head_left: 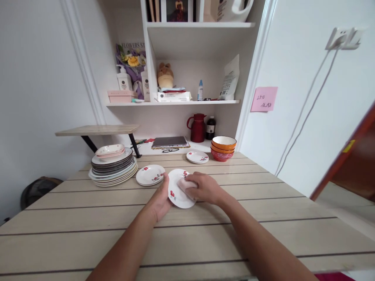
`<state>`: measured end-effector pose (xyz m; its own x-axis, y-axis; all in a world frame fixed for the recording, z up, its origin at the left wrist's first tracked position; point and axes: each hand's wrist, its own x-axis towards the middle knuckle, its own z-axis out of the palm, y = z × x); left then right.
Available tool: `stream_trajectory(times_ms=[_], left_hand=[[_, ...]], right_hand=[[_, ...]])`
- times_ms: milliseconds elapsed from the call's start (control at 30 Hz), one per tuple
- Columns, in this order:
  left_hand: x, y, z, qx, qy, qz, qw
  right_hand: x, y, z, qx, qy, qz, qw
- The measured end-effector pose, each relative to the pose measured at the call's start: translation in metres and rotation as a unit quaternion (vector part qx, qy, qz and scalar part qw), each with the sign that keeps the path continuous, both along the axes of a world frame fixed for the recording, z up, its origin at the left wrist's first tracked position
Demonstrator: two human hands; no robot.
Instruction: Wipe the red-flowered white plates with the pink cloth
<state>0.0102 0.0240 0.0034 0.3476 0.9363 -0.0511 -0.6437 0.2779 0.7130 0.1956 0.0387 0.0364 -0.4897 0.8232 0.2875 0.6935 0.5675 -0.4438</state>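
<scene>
The one view looks out from the person's head, over the near side of the table [187,248], facing forward and down. The forearms [129,242] rise from the bottom edge, with the left hand [161,201] and right hand [205,187] near mid-frame, close to the camera. The shelves [202,25] stand straight ahead, farther off, cut by the top edge. The wall [293,58] leans and stretches toward the right, so the lens is probably wide, though blur there makes it hard to judge.
</scene>
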Motion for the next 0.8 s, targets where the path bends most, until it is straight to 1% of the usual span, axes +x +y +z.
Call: stream_trajectory(times_ms=[67,100,133,167,233,333,400,433,500,567,633,700,800], left_hand=[[-0.001,0.0,0.001,-0.001,0.01,0.002,1.0],[-0.002,0.001,0.001,-0.005,0.017,0.002,1.0],[-0.002,0.001,0.002,-0.011,0.023,0.001,1.0],[-0.002,0.001,0.002,-0.015,0.027,0.002,1.0],[-0.002,0.002,0.002,-0.017,0.024,0.007,1.0],[-0.001,0.002,0.001,-0.013,0.008,0.015,1.0],[0.0,0.001,0.0,-0.014,0.005,0.007,1.0],[0.0,0.001,0.0,-0.015,0.007,0.003,1.0],[0.001,0.0,0.0,-0.015,0.014,-0.003,1.0],[0.001,-0.001,0.001,-0.015,0.02,-0.003,1.0],[0.001,-0.001,0.002,-0.015,0.019,0.001,1.0],[0.001,0.0,0.002,-0.016,0.018,0.012,1.0],[0.001,0.0,0.002,-0.017,0.044,0.034,0.998]], right_hand=[[-0.009,-0.009,0.0,-0.001,-0.004,0.086,0.996],[-0.015,-0.012,-0.001,0.008,0.001,0.106,0.994],[-0.021,-0.013,-0.002,0.017,0.012,0.106,0.994],[-0.025,-0.013,-0.004,0.024,0.024,0.095,0.995],[-0.027,-0.007,-0.006,0.027,0.039,0.045,0.998],[-0.014,0.004,-0.005,0.007,0.027,-0.057,0.998],[-0.002,0.006,-0.002,-0.012,0.006,-0.089,0.996],[0.001,0.004,0.0,-0.018,-0.005,-0.082,0.996],[0.001,-0.004,0.003,-0.017,-0.017,-0.034,0.999],[-0.008,-0.013,0.003,-0.003,-0.011,0.031,0.999],[-0.019,-0.018,0.001,0.017,0.01,0.063,0.998],[-0.026,-0.016,-0.002,0.025,0.025,0.054,0.998],[-0.018,-0.005,-0.004,0.006,0.018,-0.02,1.0]])
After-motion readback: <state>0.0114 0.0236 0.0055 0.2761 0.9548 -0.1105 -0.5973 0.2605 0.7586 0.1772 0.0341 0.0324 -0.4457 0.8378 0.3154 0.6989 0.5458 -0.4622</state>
